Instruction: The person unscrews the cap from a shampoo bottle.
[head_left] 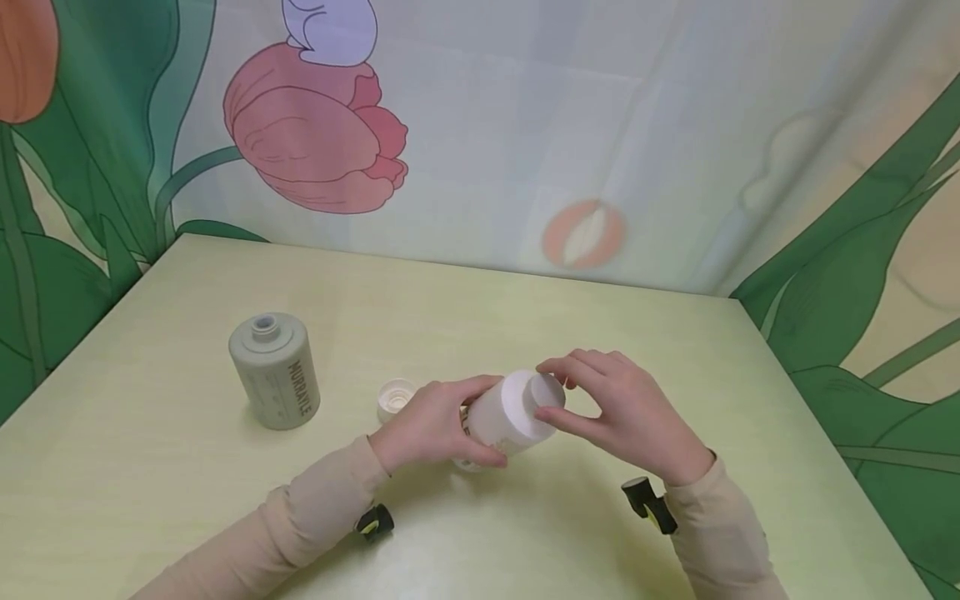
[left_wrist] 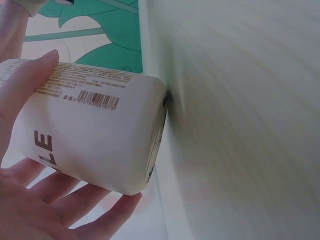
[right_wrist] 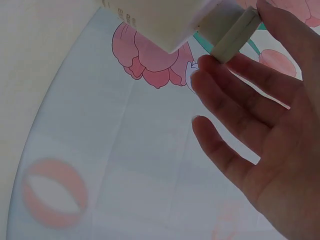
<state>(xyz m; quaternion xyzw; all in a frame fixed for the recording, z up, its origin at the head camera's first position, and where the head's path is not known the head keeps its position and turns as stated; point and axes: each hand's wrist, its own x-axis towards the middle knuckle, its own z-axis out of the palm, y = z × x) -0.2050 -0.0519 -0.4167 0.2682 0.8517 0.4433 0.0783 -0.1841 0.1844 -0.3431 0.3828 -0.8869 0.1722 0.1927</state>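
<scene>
A white bottle (head_left: 495, 421) is tilted over the table, its top toward the right. My left hand (head_left: 435, 423) grips its body, thumb on one side and fingers on the other. In the left wrist view the bottle's barcode (left_wrist: 98, 99) shows, and its bottom edge meets the table. My right hand (head_left: 626, 408) pinches the white cap (right_wrist: 236, 36) at the bottle's top between thumb and fingers. Beside the left hand, a loose white cap (head_left: 395, 397) lies with its inner side up. Further left a grey bottle (head_left: 277, 375) stands upright, its neck uncapped.
The pale yellow table (head_left: 135, 467) extends to a fabric backdrop (head_left: 480, 150) printed with flowers and leaves. Small black wrist devices (head_left: 649, 505) sit at both cuffs, close above the tabletop.
</scene>
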